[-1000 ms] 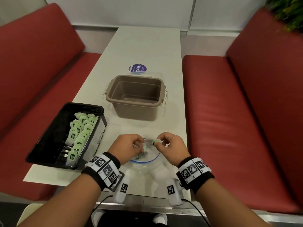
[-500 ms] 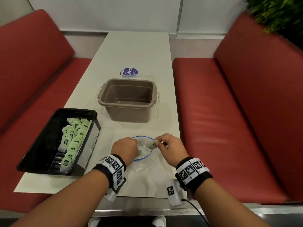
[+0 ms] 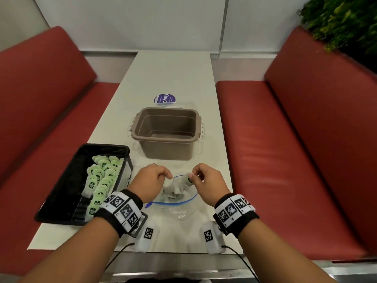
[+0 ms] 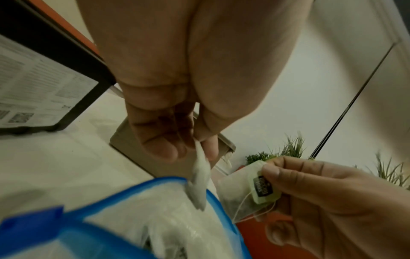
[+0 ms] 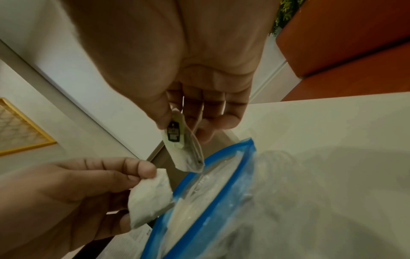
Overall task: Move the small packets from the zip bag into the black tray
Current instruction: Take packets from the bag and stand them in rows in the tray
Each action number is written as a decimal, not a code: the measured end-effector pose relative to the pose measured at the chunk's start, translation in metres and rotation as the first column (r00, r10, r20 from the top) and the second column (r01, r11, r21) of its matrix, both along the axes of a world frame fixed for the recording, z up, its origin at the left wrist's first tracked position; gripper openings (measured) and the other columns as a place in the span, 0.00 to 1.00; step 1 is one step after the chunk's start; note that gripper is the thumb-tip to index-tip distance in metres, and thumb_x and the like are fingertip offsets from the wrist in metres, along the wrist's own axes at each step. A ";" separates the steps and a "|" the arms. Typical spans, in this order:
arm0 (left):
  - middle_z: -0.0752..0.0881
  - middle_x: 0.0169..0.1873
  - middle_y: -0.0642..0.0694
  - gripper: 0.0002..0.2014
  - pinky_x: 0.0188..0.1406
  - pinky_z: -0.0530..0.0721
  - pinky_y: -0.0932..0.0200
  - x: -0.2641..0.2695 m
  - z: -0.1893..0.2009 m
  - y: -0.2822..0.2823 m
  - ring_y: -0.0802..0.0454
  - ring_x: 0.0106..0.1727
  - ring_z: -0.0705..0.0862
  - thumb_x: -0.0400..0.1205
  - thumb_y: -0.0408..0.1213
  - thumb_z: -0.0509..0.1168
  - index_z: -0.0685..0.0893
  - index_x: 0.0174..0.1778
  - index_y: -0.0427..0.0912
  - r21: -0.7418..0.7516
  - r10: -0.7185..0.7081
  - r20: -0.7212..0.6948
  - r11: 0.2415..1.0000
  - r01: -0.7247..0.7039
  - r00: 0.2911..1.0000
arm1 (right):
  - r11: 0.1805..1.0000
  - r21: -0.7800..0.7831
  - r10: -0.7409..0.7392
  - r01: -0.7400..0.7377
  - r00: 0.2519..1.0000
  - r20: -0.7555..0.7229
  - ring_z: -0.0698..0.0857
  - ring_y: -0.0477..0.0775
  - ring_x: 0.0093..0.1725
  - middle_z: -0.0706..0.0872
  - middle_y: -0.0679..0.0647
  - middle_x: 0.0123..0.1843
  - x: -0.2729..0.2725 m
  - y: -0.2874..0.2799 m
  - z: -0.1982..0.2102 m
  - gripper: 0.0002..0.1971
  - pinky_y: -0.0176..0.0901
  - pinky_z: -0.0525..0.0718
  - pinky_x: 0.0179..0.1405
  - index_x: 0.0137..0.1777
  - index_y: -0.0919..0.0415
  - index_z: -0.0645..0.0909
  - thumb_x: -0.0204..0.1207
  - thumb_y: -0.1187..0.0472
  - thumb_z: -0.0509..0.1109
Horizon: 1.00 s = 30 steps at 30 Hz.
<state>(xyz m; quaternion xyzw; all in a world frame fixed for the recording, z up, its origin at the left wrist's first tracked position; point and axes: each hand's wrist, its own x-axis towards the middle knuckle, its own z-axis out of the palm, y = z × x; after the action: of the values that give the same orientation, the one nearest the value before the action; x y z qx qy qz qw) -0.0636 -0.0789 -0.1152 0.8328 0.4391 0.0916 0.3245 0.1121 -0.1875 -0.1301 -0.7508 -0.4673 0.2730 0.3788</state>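
A clear zip bag (image 3: 179, 203) with a blue rim lies open on the table near its front edge, several small packets still inside. My left hand (image 3: 152, 178) pinches a white packet (image 4: 199, 182) just above the bag's mouth (image 4: 155, 185). My right hand (image 3: 206, 176) pinches another packet (image 5: 184, 140) with a green tag, also over the mouth (image 5: 210, 175). The black tray (image 3: 61, 190) stands to the left, with several green-tagged packets (image 3: 102, 180) lined up in it.
A brown plastic tub (image 3: 167, 131) stands just behind the bag, with a round purple-labelled lid (image 3: 165, 99) behind it. Red bench seats (image 3: 275, 139) flank the white table (image 3: 173, 74). Plants (image 3: 342, 21) hang at the far right.
Both hands have lifted slightly over the bag's mouth, each with a packet pinched; the left hand's white packet now shows clear of the bag. The head view shifted.
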 end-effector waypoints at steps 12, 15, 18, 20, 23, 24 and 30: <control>0.84 0.45 0.53 0.06 0.53 0.81 0.55 -0.072 0.096 0.042 0.54 0.47 0.83 0.81 0.40 0.71 0.92 0.49 0.53 0.314 -0.093 -0.091 0.942 0.117 0.992 | 0.990 0.090 0.098 -0.108 0.989 0.109 0.83 0.49 0.35 0.86 0.49 0.43 -0.053 0.049 0.047 0.03 0.46 0.84 0.44 0.43 0.50 0.88 0.77 0.59 0.75; 0.86 0.47 0.50 0.07 0.50 0.81 0.55 -0.101 0.121 0.068 0.51 0.48 0.84 0.81 0.40 0.71 0.92 0.51 0.53 0.391 -0.056 -0.222 0.910 0.141 0.973 | 0.989 0.068 0.120 -0.129 0.985 0.123 0.87 0.54 0.40 0.87 0.52 0.44 -0.070 0.065 0.056 0.04 0.50 0.86 0.49 0.49 0.54 0.89 0.78 0.63 0.73; 0.89 0.41 0.54 0.04 0.46 0.83 0.57 -0.130 0.130 0.090 0.52 0.46 0.86 0.80 0.44 0.71 0.90 0.47 0.55 0.354 0.004 -0.422 0.921 0.161 0.906 | 0.988 0.065 0.130 -0.138 0.984 0.119 0.87 0.52 0.41 0.87 0.50 0.44 -0.090 0.078 0.062 0.05 0.50 0.88 0.49 0.49 0.53 0.89 0.78 0.63 0.73; 0.89 0.39 0.54 0.01 0.45 0.86 0.55 -0.143 0.128 0.101 0.52 0.44 0.86 0.78 0.44 0.71 0.89 0.42 0.54 0.309 0.022 -0.572 0.932 0.191 0.820 | 0.984 0.077 0.154 -0.163 0.982 0.108 0.86 0.49 0.39 0.86 0.47 0.42 -0.103 0.084 0.064 0.05 0.47 0.87 0.46 0.46 0.49 0.87 0.78 0.62 0.74; 0.89 0.41 0.51 0.05 0.39 0.84 0.57 -0.154 0.117 0.108 0.48 0.42 0.87 0.78 0.40 0.67 0.89 0.41 0.52 0.206 -0.009 -0.759 0.945 0.253 0.651 | 0.966 0.064 0.243 -0.252 0.962 0.125 0.84 0.46 0.38 0.83 0.40 0.39 -0.122 0.091 0.065 0.06 0.40 0.82 0.41 0.43 0.46 0.83 0.79 0.59 0.73; 0.89 0.42 0.49 0.07 0.37 0.82 0.58 -0.156 0.112 0.110 0.47 0.42 0.87 0.78 0.38 0.66 0.90 0.43 0.50 0.161 -0.030 -0.802 0.951 0.263 0.597 | 0.958 0.046 0.276 -0.283 0.953 0.123 0.84 0.45 0.37 0.83 0.39 0.38 -0.129 0.094 0.065 0.05 0.39 0.80 0.40 0.44 0.47 0.83 0.80 0.59 0.72; 0.87 0.44 0.45 0.06 0.39 0.83 0.54 -0.151 0.073 0.117 0.46 0.39 0.83 0.79 0.35 0.68 0.89 0.49 0.42 0.024 -0.128 -0.908 0.935 0.355 0.400 | 0.905 -0.101 0.425 -0.413 0.892 0.157 0.85 0.49 0.43 0.80 0.37 0.34 -0.153 0.103 0.062 0.03 0.43 0.82 0.46 0.50 0.50 0.83 0.82 0.58 0.68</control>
<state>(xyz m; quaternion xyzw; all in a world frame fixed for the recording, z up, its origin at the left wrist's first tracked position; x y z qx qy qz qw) -0.2145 0.0379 -0.0425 0.8381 0.4045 -0.3640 -0.0387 -0.0412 -0.0841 -0.0684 -0.6652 -0.6406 0.2961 0.2440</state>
